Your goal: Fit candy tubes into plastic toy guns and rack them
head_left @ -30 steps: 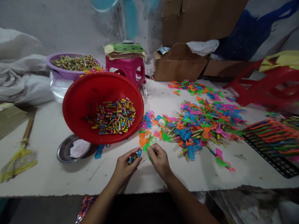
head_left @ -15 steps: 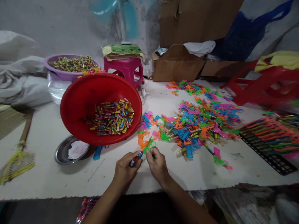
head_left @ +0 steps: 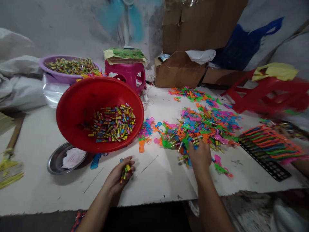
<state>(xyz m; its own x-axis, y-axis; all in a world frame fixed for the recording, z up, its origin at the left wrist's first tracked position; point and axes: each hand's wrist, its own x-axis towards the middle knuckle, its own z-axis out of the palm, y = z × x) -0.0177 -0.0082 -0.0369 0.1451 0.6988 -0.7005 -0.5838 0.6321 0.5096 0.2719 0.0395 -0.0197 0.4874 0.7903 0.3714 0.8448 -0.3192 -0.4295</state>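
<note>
My left hand (head_left: 119,175), palm turned up, is closed around several small candy rolls (head_left: 125,172) in yellow, green and red wrappers. To the right, my right hand (head_left: 200,156) reaches onto the near edge of a pile of plastic toy guns (head_left: 193,124). Its thumb and fingers are apart, and a green toy gun (head_left: 185,143) lies beside the thumb. Candy rolls stick out among the guns. A large red basin (head_left: 72,106), tilted towards me, holds many more candy rolls. An orange toy gun (head_left: 142,145) lies alone between my hands.
A metal bowl (head_left: 54,161) with paper and a blue toy gun (head_left: 96,161) are left of my hands. At right stands a black rack (head_left: 272,169) of filled toys, with another person's arm (head_left: 301,166) beside it. A purple basin (head_left: 43,66), magenta stool (head_left: 135,74) and cardboard box (head_left: 178,74) stand behind.
My hands have moved apart. The right went from the middle to the pile with the green toy gun; the left shifted left and turned palm up with candy rolls.
</note>
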